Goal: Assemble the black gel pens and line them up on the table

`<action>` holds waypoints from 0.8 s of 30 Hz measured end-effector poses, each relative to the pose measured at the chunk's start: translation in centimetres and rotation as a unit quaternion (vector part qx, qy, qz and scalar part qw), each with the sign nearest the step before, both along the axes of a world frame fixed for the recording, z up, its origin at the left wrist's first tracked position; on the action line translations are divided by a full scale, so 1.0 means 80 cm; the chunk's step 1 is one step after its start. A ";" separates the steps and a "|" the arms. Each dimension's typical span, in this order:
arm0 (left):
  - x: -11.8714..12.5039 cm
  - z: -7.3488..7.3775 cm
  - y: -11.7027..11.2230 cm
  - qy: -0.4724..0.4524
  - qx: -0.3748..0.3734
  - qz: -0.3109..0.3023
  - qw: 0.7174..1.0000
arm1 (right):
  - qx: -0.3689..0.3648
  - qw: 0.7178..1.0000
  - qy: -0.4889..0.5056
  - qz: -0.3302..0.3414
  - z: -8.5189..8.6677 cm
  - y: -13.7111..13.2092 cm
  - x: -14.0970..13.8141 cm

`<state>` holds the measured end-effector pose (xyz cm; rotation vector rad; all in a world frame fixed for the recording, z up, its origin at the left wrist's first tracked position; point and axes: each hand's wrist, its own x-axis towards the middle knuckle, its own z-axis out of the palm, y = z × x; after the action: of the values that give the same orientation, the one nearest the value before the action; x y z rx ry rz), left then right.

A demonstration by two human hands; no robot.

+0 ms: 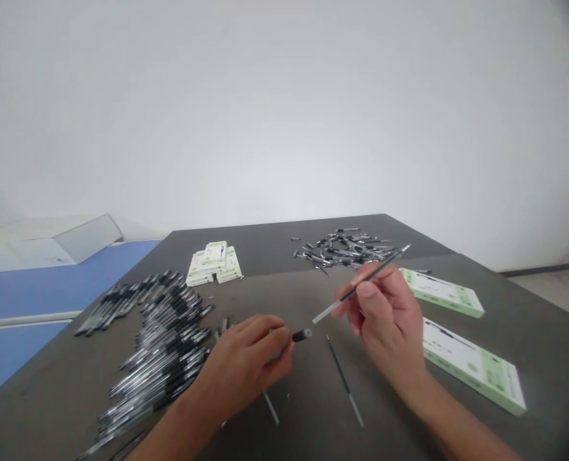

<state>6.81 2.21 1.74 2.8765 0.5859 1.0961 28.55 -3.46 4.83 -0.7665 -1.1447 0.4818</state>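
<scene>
Left hand (243, 365) pinching a short black pen part (302, 335) and right hand (384, 320) fingertip-pinching a slim pen refill (361, 285), apparently for fine control, held over the dark table (260, 246), just right of a heap of assembled pens (162, 346).

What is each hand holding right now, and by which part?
Left hand: a black pen barrel, gripped along its body. Right hand: a thin pen refill, pinched near its middle.

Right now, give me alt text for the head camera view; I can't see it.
Two bare hands work over a dark table: the left hand pinches a short black pen part, the right hand holds a thin pen refill. A heap of black pens lies left, loose pen parts beyond, green-and-white boxes right.
</scene>
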 end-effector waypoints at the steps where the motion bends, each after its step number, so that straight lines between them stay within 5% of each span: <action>1: -0.003 0.000 -0.001 -0.004 0.003 -0.001 1.000 | 0.004 1.000 0.001 0.007 -0.001 -0.001 -0.005; 9: -0.015 0.005 -0.019 -0.023 0.005 0.002 1.000 | -0.018 1.000 0.002 0.021 -0.004 -0.033 -0.021; 24: -0.015 -0.002 -0.021 -0.027 0.020 0.001 0.999 | 0.003 0.999 0.032 -0.012 -0.003 -0.032 -0.017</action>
<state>5.61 0.53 1.60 2.8712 0.5704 1.1944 27.18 -6.04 4.57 -0.7538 -1.0767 0.4787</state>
